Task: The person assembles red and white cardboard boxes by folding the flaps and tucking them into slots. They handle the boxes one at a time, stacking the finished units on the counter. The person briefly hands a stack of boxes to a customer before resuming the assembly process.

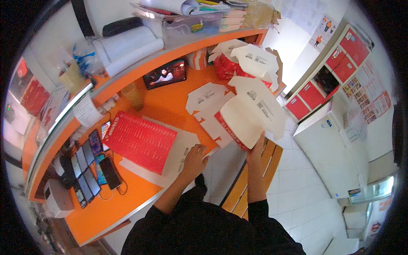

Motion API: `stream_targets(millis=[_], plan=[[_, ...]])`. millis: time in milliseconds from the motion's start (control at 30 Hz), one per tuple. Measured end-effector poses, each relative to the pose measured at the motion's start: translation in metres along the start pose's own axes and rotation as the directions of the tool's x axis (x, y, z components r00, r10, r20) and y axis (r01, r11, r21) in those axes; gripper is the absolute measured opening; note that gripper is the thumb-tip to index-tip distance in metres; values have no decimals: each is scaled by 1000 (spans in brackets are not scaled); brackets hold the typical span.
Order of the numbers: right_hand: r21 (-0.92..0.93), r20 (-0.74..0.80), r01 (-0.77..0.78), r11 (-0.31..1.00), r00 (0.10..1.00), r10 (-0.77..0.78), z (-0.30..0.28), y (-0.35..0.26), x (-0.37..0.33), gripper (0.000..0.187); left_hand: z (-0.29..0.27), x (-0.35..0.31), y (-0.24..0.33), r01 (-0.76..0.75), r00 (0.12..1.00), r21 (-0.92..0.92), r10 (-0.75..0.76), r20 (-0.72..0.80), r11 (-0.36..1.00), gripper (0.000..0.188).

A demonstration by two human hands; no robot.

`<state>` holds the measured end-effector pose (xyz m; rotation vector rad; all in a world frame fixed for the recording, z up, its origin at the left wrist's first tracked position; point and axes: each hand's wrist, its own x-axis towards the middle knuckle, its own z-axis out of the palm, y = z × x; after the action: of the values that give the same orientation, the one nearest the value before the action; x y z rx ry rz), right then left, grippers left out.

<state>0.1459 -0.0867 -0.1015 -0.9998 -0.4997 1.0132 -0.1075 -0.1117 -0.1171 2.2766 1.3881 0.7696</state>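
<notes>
My right hand (256,148) grips the lower edge of a partly folded cardboard box (240,117). The box is cream inside and red outside, with wide flaps spread to both sides. At the near corner of a stack of flat box blanks (144,140), my left hand (194,159) has its fingers bent around a pale cardboard edge. The top blank of this stack lies red side up, with pale flaps around it. Behind the held box, several folded red-and-white boxes (255,61) stand open at the far end of the orange table (161,102).
A tablet (165,74) with a lit screen leans at the back, near a tan cup (132,97). Several phones (87,178) with cables lie at the left, beside a white box (58,198). A slatted wooden bench (259,165) stands below. Red lockers (311,94) and a white fridge (331,148) are at right.
</notes>
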Motion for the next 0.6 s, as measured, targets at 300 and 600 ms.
stream_targets(millis=[300, 600], plan=[[-45, 26, 3, 999, 1000, -2, -103, -12, 84, 63, 147, 103, 2, -170, 980, 364, 118, 160, 916, 53], [70, 150, 16, 997, 988, -26, -84, -124, 225, 68, 83, 108, 18, 143, 969, -66, -126, 214, 988, 19]])
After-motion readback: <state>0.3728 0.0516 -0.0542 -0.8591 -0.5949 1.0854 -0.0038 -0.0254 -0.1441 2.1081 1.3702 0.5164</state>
